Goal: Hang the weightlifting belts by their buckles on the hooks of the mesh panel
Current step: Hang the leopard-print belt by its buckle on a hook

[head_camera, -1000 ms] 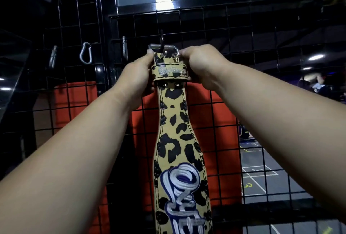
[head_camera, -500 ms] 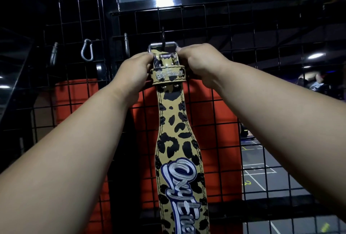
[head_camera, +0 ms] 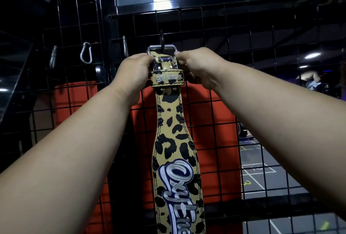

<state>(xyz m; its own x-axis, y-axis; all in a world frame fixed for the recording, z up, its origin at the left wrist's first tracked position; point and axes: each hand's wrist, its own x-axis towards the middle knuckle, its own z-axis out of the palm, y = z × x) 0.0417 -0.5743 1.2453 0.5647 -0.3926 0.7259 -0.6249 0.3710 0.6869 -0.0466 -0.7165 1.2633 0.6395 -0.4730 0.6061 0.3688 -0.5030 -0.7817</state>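
Between our hands, the buckle (head_camera: 162,49) sits over the hook (head_camera: 162,41); left hand (head_camera: 133,71) and right hand (head_camera: 199,67) pinch the belt (head_camera: 171,121).

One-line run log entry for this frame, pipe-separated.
phase: hooking | left hand, right hand: grip leopard-print leather belt top | steel buckle: at black hook on mesh panel

Two bare forearms enter from the lower left and lower right of the frame. Left hand (head_camera: 133,68) and right hand (head_camera: 198,67): no gloves or sleeves. No rings or wristbands visible, though lighting is dim.
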